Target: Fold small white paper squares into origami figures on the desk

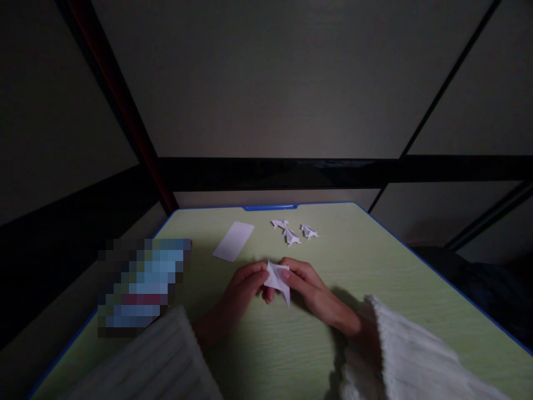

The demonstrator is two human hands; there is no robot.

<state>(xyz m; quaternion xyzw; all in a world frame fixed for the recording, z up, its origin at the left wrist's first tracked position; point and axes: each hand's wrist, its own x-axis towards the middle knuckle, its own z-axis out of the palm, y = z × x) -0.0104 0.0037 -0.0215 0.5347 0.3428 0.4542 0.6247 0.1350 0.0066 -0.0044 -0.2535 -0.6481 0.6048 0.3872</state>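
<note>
Between my two hands is a small folded piece of white paper (276,275), with a pointed flap hanging down on its right side. My left hand (249,282) pinches its left edge between thumb and fingers. On the opposite edge, my right hand (305,279) grips it with the thumb on top. Beyond the hands lie three small folded paper figures: one at the back (280,223), one in front of it (291,236) and one to the right (308,231). A flat white sheet of paper (234,241) rests to their left.
The pale green table (250,361) has a blue edge and a blue handle-like strip (270,208) at its far side. At the left lies a pixelated, blurred object (145,286). Large cabinet panels (266,83) stand behind the table.
</note>
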